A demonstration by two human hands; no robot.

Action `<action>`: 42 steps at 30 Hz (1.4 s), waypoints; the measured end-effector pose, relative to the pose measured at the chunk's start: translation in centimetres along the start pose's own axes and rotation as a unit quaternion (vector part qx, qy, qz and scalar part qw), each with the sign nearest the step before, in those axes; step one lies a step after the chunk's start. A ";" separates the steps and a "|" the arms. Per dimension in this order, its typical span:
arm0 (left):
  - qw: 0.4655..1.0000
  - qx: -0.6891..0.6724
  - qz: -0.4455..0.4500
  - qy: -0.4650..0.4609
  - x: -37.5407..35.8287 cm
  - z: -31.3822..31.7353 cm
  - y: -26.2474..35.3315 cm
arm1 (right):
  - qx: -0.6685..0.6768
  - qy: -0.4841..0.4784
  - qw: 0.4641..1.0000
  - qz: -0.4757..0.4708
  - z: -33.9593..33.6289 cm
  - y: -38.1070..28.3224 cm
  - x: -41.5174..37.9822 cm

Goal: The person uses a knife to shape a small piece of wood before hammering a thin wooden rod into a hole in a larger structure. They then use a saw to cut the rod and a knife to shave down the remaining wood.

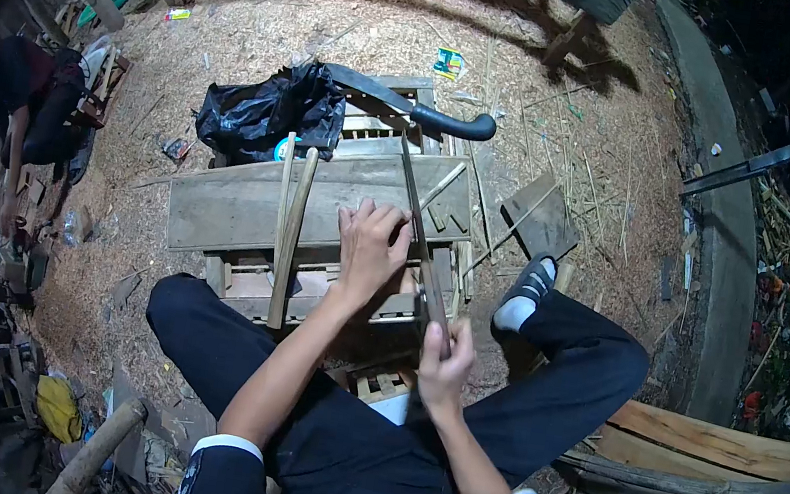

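Observation:
My right hand (445, 365) is closed round the lower end of a long narrow saw (420, 230), whose blade points away over the right part of a grey wooden board (331, 200). Just left of the blade, my left hand (372, 244) bears down at the board's near edge with its fingers bent; whatever lies under them is hidden. Two curved wooden sticks (292, 233) lie across the board to the left. Short cut pieces (437, 216) rest right of the blade.
Behind the board are a black plastic bag (278, 109) and a machete with a black handle (455, 123). A co-worker (37, 96) sits at the far left. Planks (708, 463) lie at the lower right, and a square board (541, 217) is on the shavings-covered ground.

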State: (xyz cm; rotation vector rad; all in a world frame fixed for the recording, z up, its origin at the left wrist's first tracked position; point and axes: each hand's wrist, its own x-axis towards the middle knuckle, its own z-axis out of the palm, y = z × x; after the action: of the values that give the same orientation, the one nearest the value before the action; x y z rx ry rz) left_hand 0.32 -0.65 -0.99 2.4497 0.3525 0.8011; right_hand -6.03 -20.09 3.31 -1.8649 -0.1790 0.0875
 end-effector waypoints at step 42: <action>1.000 -0.029 0.011 -0.003 0.6 0.3 -0.7 | 0.018 -0.006 1.000 0.007 -1.6 1.0 -2.1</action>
State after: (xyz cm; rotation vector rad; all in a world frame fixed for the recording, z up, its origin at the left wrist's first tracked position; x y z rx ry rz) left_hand 0.93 0.05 -1.23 2.4058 0.2961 0.8024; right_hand -7.79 -22.24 2.79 -1.8309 -0.1706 0.1108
